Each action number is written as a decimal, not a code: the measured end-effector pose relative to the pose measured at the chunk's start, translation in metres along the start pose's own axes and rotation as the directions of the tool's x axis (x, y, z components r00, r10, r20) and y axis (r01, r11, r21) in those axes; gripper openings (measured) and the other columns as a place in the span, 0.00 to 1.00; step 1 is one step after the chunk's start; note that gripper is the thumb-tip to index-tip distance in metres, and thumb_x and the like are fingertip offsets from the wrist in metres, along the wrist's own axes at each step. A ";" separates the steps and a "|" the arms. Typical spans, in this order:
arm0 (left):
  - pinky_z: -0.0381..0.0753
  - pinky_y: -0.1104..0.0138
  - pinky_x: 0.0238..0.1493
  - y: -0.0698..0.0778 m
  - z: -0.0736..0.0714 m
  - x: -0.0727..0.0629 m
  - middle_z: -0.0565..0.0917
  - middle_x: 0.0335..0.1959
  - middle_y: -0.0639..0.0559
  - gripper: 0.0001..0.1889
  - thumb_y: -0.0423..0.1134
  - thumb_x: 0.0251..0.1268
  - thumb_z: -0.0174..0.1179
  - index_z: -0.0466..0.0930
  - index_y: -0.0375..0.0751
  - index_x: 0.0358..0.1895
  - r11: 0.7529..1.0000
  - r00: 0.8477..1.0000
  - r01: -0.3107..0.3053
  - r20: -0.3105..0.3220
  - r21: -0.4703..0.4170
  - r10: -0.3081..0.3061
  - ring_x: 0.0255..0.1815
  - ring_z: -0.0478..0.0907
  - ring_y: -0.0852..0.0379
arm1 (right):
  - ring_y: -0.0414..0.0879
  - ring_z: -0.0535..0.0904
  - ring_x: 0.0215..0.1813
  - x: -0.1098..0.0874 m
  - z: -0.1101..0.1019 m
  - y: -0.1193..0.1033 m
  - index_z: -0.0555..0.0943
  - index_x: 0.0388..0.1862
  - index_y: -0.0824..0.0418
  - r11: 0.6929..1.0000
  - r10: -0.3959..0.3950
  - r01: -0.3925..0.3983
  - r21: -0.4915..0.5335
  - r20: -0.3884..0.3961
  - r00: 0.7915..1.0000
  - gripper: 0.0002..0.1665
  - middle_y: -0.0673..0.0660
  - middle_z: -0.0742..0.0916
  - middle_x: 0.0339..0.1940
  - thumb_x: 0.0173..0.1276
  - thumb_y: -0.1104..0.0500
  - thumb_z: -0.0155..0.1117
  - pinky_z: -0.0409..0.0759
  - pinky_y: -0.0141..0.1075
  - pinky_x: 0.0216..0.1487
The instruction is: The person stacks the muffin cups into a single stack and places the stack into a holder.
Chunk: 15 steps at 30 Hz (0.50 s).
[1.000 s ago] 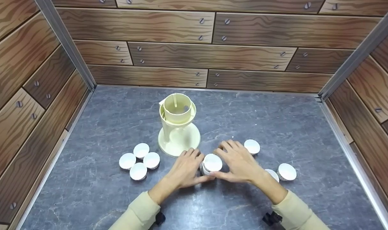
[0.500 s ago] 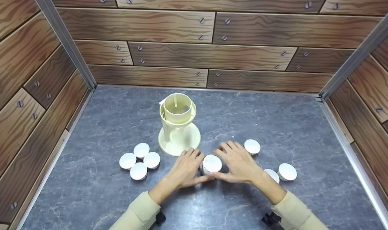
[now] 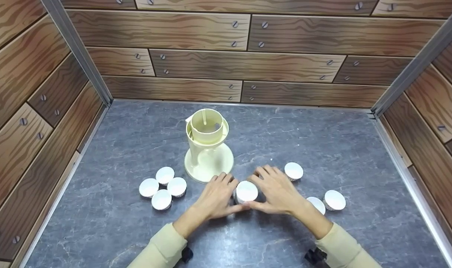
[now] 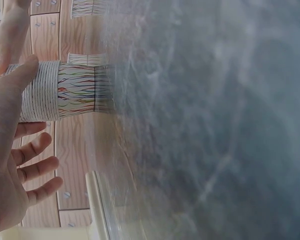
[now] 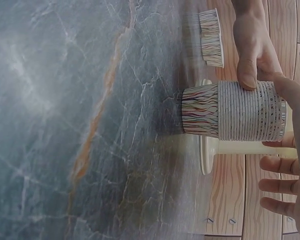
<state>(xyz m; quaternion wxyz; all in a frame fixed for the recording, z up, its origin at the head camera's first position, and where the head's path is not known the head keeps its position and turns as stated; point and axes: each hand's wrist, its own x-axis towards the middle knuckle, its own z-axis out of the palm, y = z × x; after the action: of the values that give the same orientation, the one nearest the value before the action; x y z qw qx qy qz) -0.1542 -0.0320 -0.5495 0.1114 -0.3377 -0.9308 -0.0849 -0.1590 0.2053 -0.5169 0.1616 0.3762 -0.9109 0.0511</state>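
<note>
A tall stack of paper baking cups (image 3: 247, 192) stands upright on the dark marbled surface, open ends up. Coloured wavy lines show on its lowest cup in both wrist views, below many closely nested white rims (image 5: 245, 111). My left hand (image 3: 216, 195) grips the stack from the left, thumb on the near side. From the right, my right hand (image 3: 279, 190) holds it higher up, its thumb near the top rim. In the right wrist view, the right hand's lower fingers (image 5: 279, 186) are spread off the cups. Part of the stack's sides is hidden behind the hands.
A cream plastic stand with a round base (image 3: 207, 167) and a ring-shaped holder (image 3: 207, 137) is just behind the left hand. Several single cups (image 3: 161, 200) cluster at left. At right are three more cups (image 3: 334, 200), one partly behind the right forearm. Wood-patterned walls (image 3: 196, 63) enclose the surface.
The stack's top has settled slightly lower and to the left, and its upper rims look better lined up. My right hand has lowered a little with it; my left hand stays in place.
</note>
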 end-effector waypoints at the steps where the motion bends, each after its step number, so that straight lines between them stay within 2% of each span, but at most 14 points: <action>1: 0.81 0.59 0.52 0.000 0.000 0.000 0.83 0.49 0.52 0.38 0.79 0.64 0.55 0.79 0.48 0.57 1.000 1.000 0.000 0.000 -0.001 0.000 0.52 0.79 0.52 | 0.48 0.78 0.50 0.000 0.001 0.000 0.83 0.54 0.46 1.000 0.001 -0.001 0.001 0.002 1.000 0.39 0.51 0.83 0.49 0.64 0.18 0.59 0.79 0.44 0.50; 15: 0.81 0.58 0.54 0.000 0.000 0.001 0.83 0.50 0.51 0.38 0.79 0.65 0.54 0.79 0.48 0.58 1.000 1.000 0.000 0.013 -0.010 0.000 0.53 0.79 0.52 | 0.49 0.79 0.52 -0.002 0.001 -0.001 0.82 0.58 0.48 0.999 0.029 -0.031 0.032 0.048 0.998 0.42 0.52 0.83 0.51 0.64 0.18 0.58 0.80 0.47 0.54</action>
<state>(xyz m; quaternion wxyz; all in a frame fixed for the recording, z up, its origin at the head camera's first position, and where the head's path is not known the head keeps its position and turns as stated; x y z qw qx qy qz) -0.1547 -0.0317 -0.5494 0.1038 -0.3389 -0.9310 -0.0871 -0.1573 0.2052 -0.5183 0.1330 0.3661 -0.9191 0.0596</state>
